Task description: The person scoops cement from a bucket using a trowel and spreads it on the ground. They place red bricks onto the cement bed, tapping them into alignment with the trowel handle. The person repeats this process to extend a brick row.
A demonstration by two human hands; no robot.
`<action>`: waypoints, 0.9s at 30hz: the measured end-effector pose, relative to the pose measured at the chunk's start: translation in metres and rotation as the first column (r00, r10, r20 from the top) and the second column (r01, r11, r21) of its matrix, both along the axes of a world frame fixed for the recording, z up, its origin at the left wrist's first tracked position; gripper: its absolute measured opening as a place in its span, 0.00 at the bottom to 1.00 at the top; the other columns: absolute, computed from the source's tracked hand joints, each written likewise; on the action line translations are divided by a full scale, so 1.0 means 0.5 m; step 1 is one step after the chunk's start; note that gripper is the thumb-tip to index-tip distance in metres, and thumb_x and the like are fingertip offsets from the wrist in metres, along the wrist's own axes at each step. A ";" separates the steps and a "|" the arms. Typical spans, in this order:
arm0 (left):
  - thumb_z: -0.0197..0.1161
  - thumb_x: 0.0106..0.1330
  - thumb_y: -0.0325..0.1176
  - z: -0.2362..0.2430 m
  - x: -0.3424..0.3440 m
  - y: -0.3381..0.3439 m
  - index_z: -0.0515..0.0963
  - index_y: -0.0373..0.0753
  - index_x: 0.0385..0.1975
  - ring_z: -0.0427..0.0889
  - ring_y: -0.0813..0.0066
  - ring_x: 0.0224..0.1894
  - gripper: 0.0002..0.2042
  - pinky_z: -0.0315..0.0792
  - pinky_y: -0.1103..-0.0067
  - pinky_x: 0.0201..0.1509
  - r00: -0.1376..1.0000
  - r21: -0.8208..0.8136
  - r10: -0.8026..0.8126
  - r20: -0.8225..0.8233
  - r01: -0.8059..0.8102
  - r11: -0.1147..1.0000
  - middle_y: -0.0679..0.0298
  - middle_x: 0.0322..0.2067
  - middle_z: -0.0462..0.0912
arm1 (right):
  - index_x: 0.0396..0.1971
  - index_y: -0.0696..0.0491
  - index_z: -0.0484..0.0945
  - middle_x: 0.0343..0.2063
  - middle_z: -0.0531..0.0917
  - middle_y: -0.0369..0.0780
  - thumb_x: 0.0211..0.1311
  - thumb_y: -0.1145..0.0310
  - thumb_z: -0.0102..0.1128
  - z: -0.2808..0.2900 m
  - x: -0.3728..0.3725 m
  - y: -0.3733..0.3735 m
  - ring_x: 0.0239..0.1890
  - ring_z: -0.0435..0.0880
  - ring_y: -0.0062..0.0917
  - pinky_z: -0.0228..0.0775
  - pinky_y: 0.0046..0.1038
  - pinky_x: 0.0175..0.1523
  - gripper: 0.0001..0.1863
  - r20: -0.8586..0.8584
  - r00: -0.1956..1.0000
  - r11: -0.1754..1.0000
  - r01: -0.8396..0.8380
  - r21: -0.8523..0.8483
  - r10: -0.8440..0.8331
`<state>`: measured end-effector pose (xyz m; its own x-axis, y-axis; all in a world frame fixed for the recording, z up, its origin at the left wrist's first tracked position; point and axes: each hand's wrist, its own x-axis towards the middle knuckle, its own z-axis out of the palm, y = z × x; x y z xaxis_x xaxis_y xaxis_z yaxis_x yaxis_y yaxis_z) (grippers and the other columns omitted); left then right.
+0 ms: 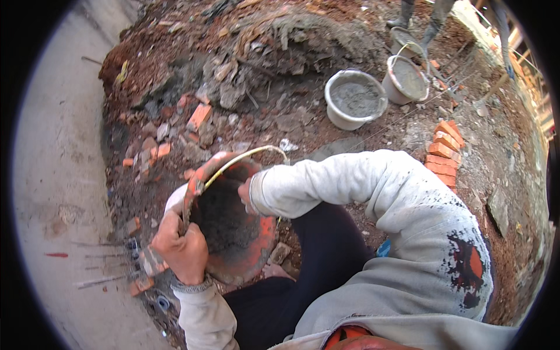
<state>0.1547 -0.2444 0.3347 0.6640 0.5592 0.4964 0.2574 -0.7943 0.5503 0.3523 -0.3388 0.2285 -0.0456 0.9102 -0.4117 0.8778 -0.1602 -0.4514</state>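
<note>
An orange-red bucket (265, 239) smeared with grey mortar is tilted in front of me, its mouth facing my body. Its pale yellow handle (233, 160) arches over the far side. My left hand (184, 248) is closed on the bucket's left rim, thumb and fingers wrapped over the edge. Dark grey mortar (224, 216) coats the inside. My right hand (246, 195) reaches into the mouth near the far right rim. Its visible fingers look curled, but the sleeve hides most of it, and I cannot make out what it holds.
Two pale buckets of mortar (356, 99) (408, 79) stand at far right, with another bucket (406, 41) beside a person's boots (399, 23). Stacked orange bricks (444, 153) lie right. A concrete wall (64, 175) with protruding metal rods (105, 280) borders the left; rubble covers the ground.
</note>
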 end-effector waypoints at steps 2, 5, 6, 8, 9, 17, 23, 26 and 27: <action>0.49 0.43 0.15 0.018 0.026 -0.023 0.81 0.30 0.38 0.57 0.89 0.19 0.20 0.53 0.87 0.23 0.983 0.004 -0.141 0.115 0.141 0.990 0.75 0.16 0.65 | 0.37 0.56 0.78 0.27 0.80 0.42 0.53 0.64 0.60 -0.073 0.006 -0.034 0.29 0.80 0.31 0.72 0.31 0.34 0.14 -0.418 0.903 0.990 0.045 -0.134 -0.097; 0.52 0.39 0.17 0.079 0.069 -0.091 0.80 0.28 0.30 0.63 0.81 0.16 0.16 0.58 0.82 0.21 0.988 -0.039 -0.157 -0.011 0.156 0.987 0.63 0.14 0.68 | 0.40 0.56 0.76 0.24 0.78 0.36 0.54 0.65 0.62 -0.143 -0.032 -0.114 0.23 0.78 0.25 0.69 0.27 0.26 0.15 -0.849 0.426 0.942 0.025 -0.334 -0.312; 0.52 0.38 0.17 0.097 0.066 -0.097 0.80 0.28 0.30 0.62 0.82 0.16 0.16 0.57 0.82 0.21 0.988 -0.027 -0.148 -0.048 0.147 0.989 0.64 0.14 0.68 | 0.41 0.56 0.75 0.23 0.77 0.34 0.54 0.65 0.62 -0.147 -0.061 -0.115 0.21 0.77 0.23 0.69 0.26 0.23 0.16 -0.903 0.289 0.940 -0.023 -0.340 -0.319; 0.53 0.38 0.17 0.121 0.066 -0.112 0.80 0.28 0.30 0.60 0.83 0.15 0.16 0.55 0.82 0.20 0.983 -0.073 -0.160 -0.094 0.153 0.985 0.66 0.13 0.67 | 0.41 0.56 0.75 0.22 0.76 0.34 0.54 0.66 0.62 -0.119 -0.102 -0.155 0.21 0.76 0.20 0.68 0.25 0.22 0.16 -0.921 0.098 0.919 -0.079 -0.385 -0.378; 0.52 0.38 0.18 0.124 0.055 -0.108 0.81 0.28 0.30 0.59 0.84 0.16 0.17 0.54 0.83 0.20 0.983 -0.076 -0.180 -0.036 0.177 0.981 0.68 0.13 0.66 | 0.42 0.56 0.75 0.22 0.76 0.33 0.54 0.66 0.62 -0.110 -0.125 -0.158 0.21 0.76 0.18 0.68 0.24 0.22 0.16 -0.922 -0.012 0.915 -0.128 -0.381 -0.386; 0.50 0.40 0.17 0.193 -0.035 -0.090 0.76 0.21 0.32 0.71 0.83 0.26 0.16 0.67 0.88 0.32 0.994 -0.136 -0.085 0.067 0.093 0.986 0.63 0.27 0.77 | 0.43 0.58 0.74 0.18 0.75 0.37 0.54 0.67 0.62 -0.067 -0.200 -0.100 0.16 0.74 0.18 0.65 0.19 0.16 0.18 -0.917 -0.220 0.928 -0.251 -0.275 -0.332; 0.54 0.48 0.18 0.169 -0.061 -0.025 0.75 0.26 0.20 0.69 0.83 0.26 0.03 0.64 0.87 0.31 0.976 -0.134 0.132 0.172 -0.110 0.985 0.68 0.24 0.72 | 0.43 0.57 0.75 0.18 0.76 0.36 0.53 0.63 0.63 0.000 -0.203 -0.076 0.14 0.73 0.17 0.65 0.20 0.16 0.20 -0.968 -0.169 0.973 -0.166 -0.158 -0.186; 0.54 0.44 0.17 0.093 -0.043 0.042 0.68 0.32 0.17 0.66 0.80 0.24 0.04 0.64 0.83 0.33 0.961 -0.124 0.217 0.171 -0.197 0.973 0.68 0.23 0.67 | 0.43 0.57 0.75 0.18 0.76 0.36 0.53 0.63 0.63 0.004 -0.157 -0.088 0.14 0.73 0.18 0.64 0.20 0.16 0.19 -0.956 -0.159 0.969 -0.057 -0.241 -0.247; 0.55 0.44 0.16 0.075 -0.034 0.058 0.68 0.33 0.18 0.67 0.80 0.24 0.05 0.65 0.83 0.32 0.950 -0.159 0.244 0.197 -0.214 0.964 0.68 0.23 0.67 | 0.43 0.58 0.75 0.17 0.76 0.36 0.53 0.63 0.63 -0.001 -0.146 -0.086 0.13 0.73 0.18 0.63 0.20 0.15 0.19 -0.942 -0.168 0.957 -0.027 -0.289 -0.289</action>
<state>0.1380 -0.2152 0.3720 0.3975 0.7548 0.5218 0.2890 -0.6427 0.7095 0.2794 -0.3815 0.2278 -0.4225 0.8938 -0.1506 -0.5880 -0.3968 -0.7048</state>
